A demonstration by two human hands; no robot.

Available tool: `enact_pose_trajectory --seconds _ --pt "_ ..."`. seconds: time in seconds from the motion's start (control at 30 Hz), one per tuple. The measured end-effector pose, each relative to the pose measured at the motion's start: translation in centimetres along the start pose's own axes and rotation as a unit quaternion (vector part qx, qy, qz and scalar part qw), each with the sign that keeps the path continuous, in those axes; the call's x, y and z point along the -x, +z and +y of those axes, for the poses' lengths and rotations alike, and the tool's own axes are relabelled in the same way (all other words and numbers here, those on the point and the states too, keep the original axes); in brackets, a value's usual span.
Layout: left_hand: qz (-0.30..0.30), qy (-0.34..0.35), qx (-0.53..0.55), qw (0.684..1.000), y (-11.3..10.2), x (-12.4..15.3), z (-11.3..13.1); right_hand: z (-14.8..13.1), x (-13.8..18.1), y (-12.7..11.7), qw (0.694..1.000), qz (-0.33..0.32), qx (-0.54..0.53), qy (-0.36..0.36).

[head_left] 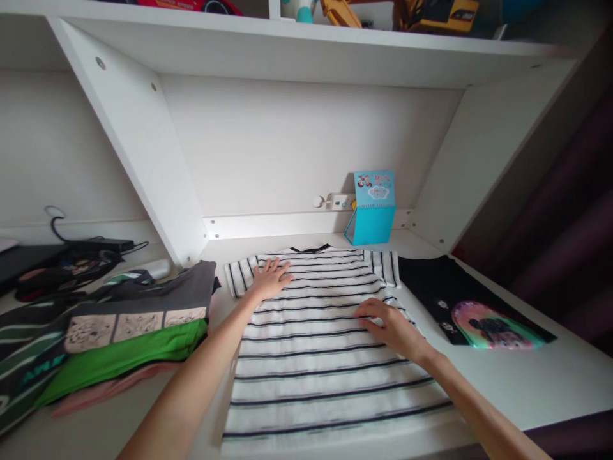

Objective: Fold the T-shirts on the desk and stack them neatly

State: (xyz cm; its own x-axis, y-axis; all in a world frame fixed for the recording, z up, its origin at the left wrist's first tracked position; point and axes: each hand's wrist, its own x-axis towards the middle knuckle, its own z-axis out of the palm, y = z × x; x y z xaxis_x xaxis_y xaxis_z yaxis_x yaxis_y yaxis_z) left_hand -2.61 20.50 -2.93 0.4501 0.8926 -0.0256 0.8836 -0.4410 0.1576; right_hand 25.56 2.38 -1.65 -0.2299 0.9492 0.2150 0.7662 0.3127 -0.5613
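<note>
Striped T-shirt (316, 358), soft, light and limp, lying flat at the desk's (550, 390) front edge, with left hand (271, 278) and right hand (390, 322) both spread flat upon it, pinching nothing; best gripped at shoulders or hem.

Both hands (272, 279) (390, 326) flat on striped shirt (316, 358), desk (550, 383).

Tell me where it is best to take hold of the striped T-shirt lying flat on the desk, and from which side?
Probably at the left sleeve: the striped T-shirt lies flat, and that sleeve sticks out past the body beside the left hand. Pinch its free edge from the left. The right hand presses flat on the cloth and can steady it.
</note>
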Motion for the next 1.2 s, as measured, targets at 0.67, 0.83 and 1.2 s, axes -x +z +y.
enact_pose_trajectory --seconds 0.67,0.83,1.2 --pt "0.004 -0.003 -0.001 1.0 0.2 -0.2 -0.2 -1.5 0.9 0.1 1.0 -0.011 -0.023 0.01" --pt "0.007 0.001 0.004 1.0 0.3 -0.2 -0.3 -1.0 1.4 -1.0 0.99 -0.046 -0.127 0.036" --pt "0.006 -0.004 -0.001 1.0 0.2 -0.1 -0.1 -0.3 1.7 1.3 1.0 0.001 0.019 -0.017"
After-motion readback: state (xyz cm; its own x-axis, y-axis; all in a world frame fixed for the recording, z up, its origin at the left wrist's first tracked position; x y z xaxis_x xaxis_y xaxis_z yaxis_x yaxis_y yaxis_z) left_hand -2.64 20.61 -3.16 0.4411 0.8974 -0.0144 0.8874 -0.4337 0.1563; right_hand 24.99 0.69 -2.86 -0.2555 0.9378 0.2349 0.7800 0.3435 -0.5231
